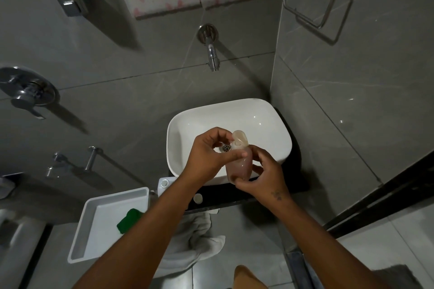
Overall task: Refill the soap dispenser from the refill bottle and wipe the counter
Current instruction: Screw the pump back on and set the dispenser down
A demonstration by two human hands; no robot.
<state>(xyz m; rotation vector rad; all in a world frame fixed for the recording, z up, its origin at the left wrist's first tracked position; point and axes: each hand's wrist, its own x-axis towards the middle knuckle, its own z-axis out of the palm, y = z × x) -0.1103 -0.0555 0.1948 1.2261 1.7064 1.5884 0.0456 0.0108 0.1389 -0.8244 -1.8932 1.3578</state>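
Note:
I hold a translucent pinkish bottle [239, 166] over the front of the white basin [265, 110]. My right hand [260, 171] wraps its lower body. My left hand [206, 155] pinches the bottle's neck, fingers at its flip cap [240, 138], which stands open. On the dark counter [277, 192] by my left forearm sits a white container [164, 184] with an uncapped round opening, and a small round white cap [198, 198] lies beside it. A white towel [195, 237] hangs off the counter's front edge.
A chrome tap [212, 54] juts from the grey wall above the basin. A white tray [103, 223] holding a green cloth [129, 219] stands to the left. Chrome fittings line the left wall, and a towel ring [321, 7] is fixed to the right wall.

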